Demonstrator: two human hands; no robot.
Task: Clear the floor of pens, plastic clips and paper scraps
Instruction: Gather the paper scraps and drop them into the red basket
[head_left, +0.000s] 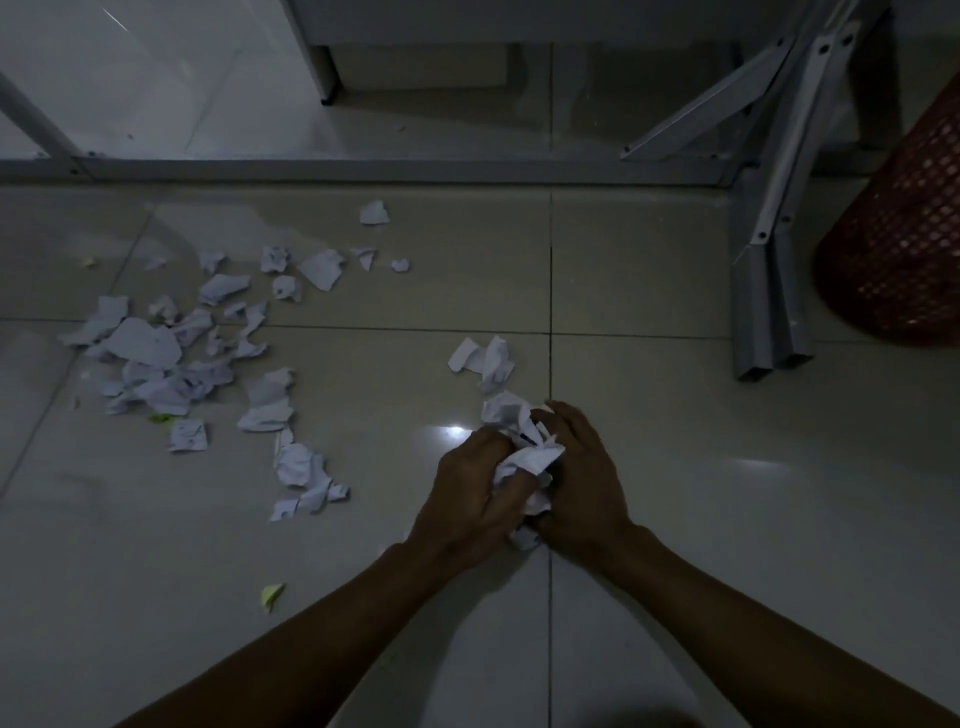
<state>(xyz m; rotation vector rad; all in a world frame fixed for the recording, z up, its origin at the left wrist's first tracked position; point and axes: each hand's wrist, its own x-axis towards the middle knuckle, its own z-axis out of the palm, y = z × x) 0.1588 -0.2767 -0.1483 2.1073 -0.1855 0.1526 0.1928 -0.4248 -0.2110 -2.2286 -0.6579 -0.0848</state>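
Mid-gather on the paper part of the job. Left hand (470, 493) and right hand (582, 478) cupped together low over the floor (675, 493), each grip curled round one wad of paper scraps (524, 462), squeezing it between both palms. Couple more crumpled bits (488, 358) just beyond the fingertips, not yet scooped. Big scatter of torn paper (171, 358) well off to the left, plus small yellow-green bits (271, 595) near the left forearm. No pens or clips visible anywhere, pretty dim though. Red mesh basket (904, 234) over on the right by the grey metal legs (774, 291), probably the dump spot. Next up, by the look of it: keep the wad tight so nothing drops, swing right to the basket, then back for the left pile.
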